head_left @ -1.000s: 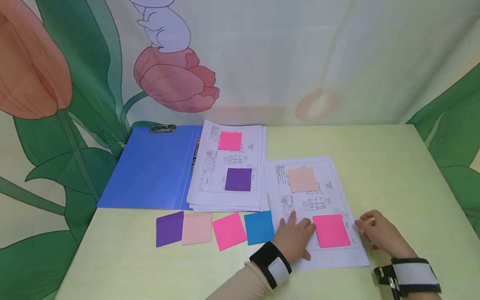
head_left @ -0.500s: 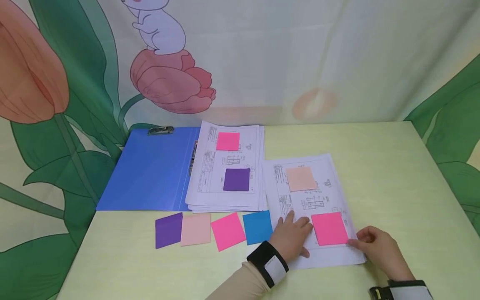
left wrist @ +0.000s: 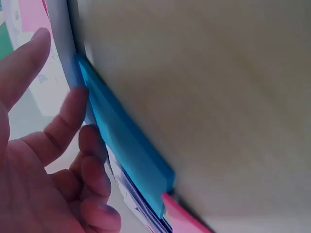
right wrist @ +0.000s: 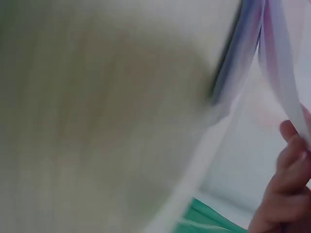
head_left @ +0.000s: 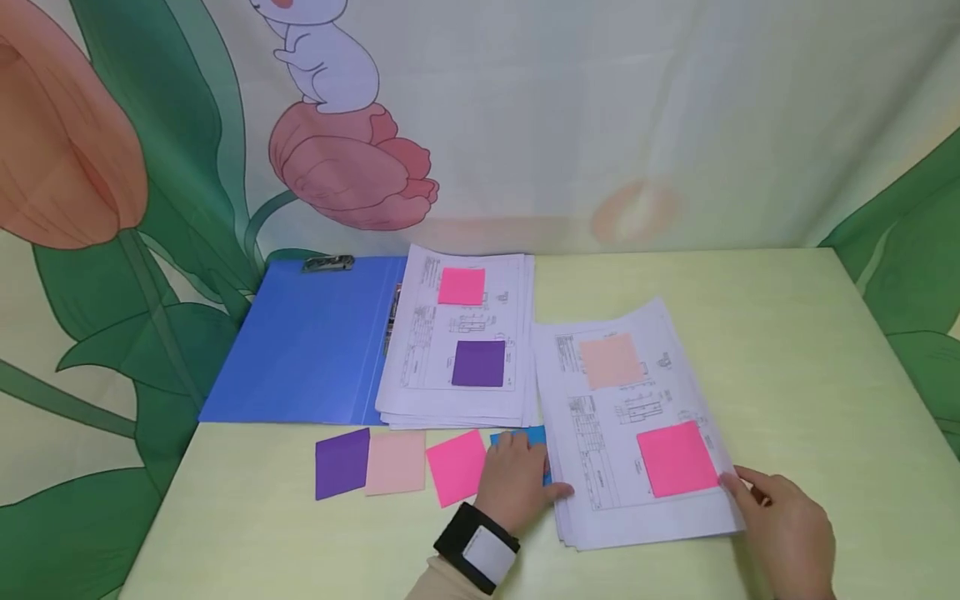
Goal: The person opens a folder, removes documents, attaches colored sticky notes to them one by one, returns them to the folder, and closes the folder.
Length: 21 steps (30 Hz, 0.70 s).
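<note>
My right hand (head_left: 791, 521) pinches the lower right edge of a printed drawing sheet (head_left: 615, 458), thumb on top and fingers beneath. In the right wrist view the lifted sheet (right wrist: 282, 63) bends up from the table. A pale pink sticky note (head_left: 613, 361) and a hot pink sticky note (head_left: 677, 458) are stuck on it. More sheets show under its lower left corner. My left hand (head_left: 517, 483) lies over the blue sticky note pad (head_left: 537, 434), mostly covering it, with its thumb at the sheet's left edge. In the left wrist view its loosely bent fingers are beside the blue pad (left wrist: 126, 141).
Left of the blue pad lie a hot pink pad (head_left: 456, 468), a pale pink pad (head_left: 396, 462) and a purple pad (head_left: 342, 464). Behind them an open blue folder (head_left: 300, 350) bears a stack of drawings (head_left: 420, 358) with pink and purple notes. A printed curtain (head_left: 525, 125) hangs behind.
My right hand has come to the sheet's lower right edge and pinched it; the sheet is now lifted and slightly turned. My left hand has moved left off the sheet onto the blue pad.
</note>
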Each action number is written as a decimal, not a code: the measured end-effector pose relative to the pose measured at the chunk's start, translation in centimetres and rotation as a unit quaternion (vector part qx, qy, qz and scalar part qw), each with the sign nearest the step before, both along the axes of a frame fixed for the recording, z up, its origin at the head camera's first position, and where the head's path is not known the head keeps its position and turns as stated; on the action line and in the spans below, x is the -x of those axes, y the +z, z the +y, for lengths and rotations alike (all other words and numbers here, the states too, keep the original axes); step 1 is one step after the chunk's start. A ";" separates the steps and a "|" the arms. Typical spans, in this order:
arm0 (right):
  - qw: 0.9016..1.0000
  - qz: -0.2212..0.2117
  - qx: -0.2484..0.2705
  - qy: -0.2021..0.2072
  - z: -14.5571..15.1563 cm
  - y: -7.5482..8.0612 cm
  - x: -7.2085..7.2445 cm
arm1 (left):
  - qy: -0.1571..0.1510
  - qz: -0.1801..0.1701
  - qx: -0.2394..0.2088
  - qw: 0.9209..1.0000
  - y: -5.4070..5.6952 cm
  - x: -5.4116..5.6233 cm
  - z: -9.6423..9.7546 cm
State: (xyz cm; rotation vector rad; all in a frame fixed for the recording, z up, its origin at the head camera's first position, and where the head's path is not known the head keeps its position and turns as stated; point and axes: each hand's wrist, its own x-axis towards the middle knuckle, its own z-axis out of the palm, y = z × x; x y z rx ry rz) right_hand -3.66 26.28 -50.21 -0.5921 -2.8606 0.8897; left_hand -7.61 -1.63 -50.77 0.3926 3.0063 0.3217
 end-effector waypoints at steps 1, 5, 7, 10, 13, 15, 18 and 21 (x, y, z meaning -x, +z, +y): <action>0.999 -0.011 0.034 -0.016 -0.1 0.1 0.0 | -0.002 -0.007 -0.009 1.000 0.0 -0.1 -0.1; 0.965 -0.081 0.230 -0.096 -0.1 -0.2 0.3 | 0.006 -0.020 -0.043 0.999 -0.1 -0.2 -0.3; 0.941 -0.097 0.303 -0.119 0.0 -0.6 0.2 | 0.025 -0.040 -0.085 0.995 -0.1 -0.1 -0.5; 0.909 -0.099 0.379 -0.141 -0.1 -0.9 -0.1 | 0.058 -0.095 -0.182 0.977 0.2 0.1 -1.1; 0.913 -0.102 0.379 -0.112 -0.5 -0.9 -0.3 | 0.103 -0.159 -0.309 0.932 1.0 0.8 -2.6; 0.942 -0.105 0.315 -0.039 -0.7 -0.7 -0.5 | 0.138 -0.161 -0.367 0.906 1.7 1.9 -4.5; 0.980 -0.071 0.143 0.121 -0.7 -0.8 -1.0 | 0.220 -0.114 -0.405 0.880 2.3 4.4 -9.2; 0.972 -0.017 -0.009 0.233 -0.4 -1.2 -1.6 | 0.298 -0.064 -0.390 0.869 2.2 6.7 -14.4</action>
